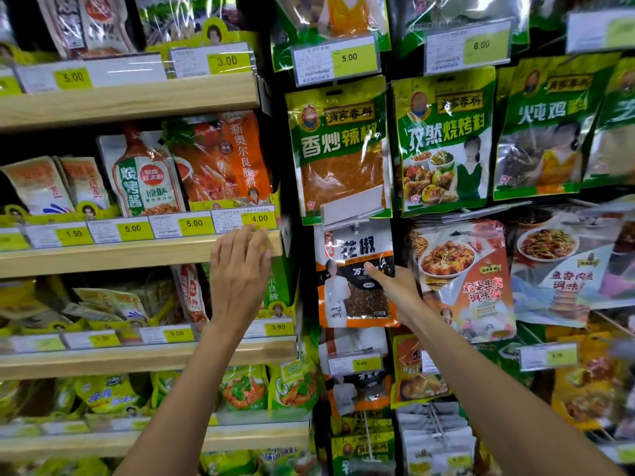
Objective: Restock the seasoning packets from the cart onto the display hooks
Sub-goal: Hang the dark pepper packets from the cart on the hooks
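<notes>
A white, black and orange peppercorn packet (355, 280) hangs on a display hook under a flipped-up blank label holder (354, 204). My right hand (395, 290) holds this packet at its right edge, thumb across the front, fingers hidden behind it. My left hand (240, 269) is raised in front of the wooden shelf edge (103, 259), fingers straight and together, holding nothing. Green chilli (340, 149) and cumin barbecue (445, 142) packets hang in the row above.
Wooden shelves on the left carry sauce pouches and yellow price tags (194, 223). More packets hang to the right, such as a mapo tofu packet (464, 280), and below around a 6.00 price tag (355, 364). The cart is out of view.
</notes>
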